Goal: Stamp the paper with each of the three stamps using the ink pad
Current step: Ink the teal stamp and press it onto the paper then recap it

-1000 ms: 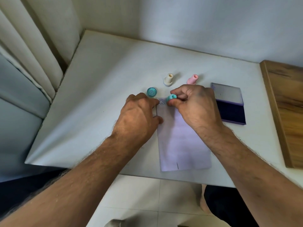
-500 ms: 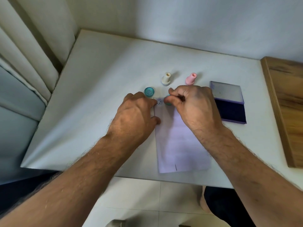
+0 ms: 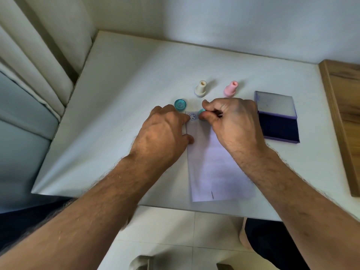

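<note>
A strip of white paper (image 3: pixel 212 168) lies lengthwise on the white table (image 3: pixel 120 106). A blue smiley print (image 3: pixel 192 116) marks its top left corner. My right hand (image 3: pixel 231 121) pinches a teal stamp (image 3: pixel 201 113) held low at the paper's top edge, just right of the print. My left hand (image 3: pixel 163 131) presses flat on the paper's left edge. A cream stamp (image 3: pixel 200 89) and a pink stamp (image 3: pixel 230 89) stand upright behind. The open ink pad (image 3: pixel 277 118) with dark blue ink lies to the right.
A teal round cap (image 3: pixel 180 106) sits left of the paper's top corner. A wooden board (image 3: pixel 344 117) borders the table on the right, a curtain (image 3: pixel 39 61) hangs at the left, and a wall runs behind. The table's near edge is close to the paper's bottom end.
My right hand has lowered the teal stamp from a tilted hold above the paper down onto its top edge beside the smiley print. My left hand has stayed on the paper.
</note>
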A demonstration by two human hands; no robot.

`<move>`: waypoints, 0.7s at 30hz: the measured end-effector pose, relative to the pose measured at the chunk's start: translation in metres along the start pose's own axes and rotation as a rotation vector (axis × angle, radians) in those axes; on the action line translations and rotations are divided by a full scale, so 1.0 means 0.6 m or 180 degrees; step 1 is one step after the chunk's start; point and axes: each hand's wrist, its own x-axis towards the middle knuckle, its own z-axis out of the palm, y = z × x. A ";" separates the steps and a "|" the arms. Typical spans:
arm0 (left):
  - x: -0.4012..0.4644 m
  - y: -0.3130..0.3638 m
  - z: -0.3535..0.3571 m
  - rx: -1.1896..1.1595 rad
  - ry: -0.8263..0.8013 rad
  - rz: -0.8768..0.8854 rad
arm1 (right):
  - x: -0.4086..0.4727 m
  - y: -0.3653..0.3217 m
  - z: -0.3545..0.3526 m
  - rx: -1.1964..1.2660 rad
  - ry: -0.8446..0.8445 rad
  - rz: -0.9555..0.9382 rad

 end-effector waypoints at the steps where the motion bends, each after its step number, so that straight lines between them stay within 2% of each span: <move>1: 0.000 0.000 -0.001 0.0009 -0.0006 0.0012 | -0.001 -0.001 -0.001 0.0008 0.0004 0.0002; 5: 0.001 0.001 -0.003 0.0058 -0.0048 0.0041 | 0.002 -0.003 -0.003 0.0063 -0.0060 0.0128; 7: 0.002 0.001 -0.005 0.0048 -0.0065 0.0040 | 0.006 -0.004 -0.005 0.0226 -0.0133 0.0374; 11: 0.007 -0.001 -0.015 -0.0270 -0.0112 -0.0164 | 0.014 0.008 -0.020 0.1443 -0.0252 0.1215; 15: 0.010 -0.001 -0.022 -0.0656 0.0056 -0.0412 | 0.020 0.026 -0.041 0.2957 0.0113 0.1837; 21: 0.028 -0.006 -0.027 -0.0985 0.0494 -0.0617 | 0.018 0.033 -0.075 0.3616 0.0370 0.2205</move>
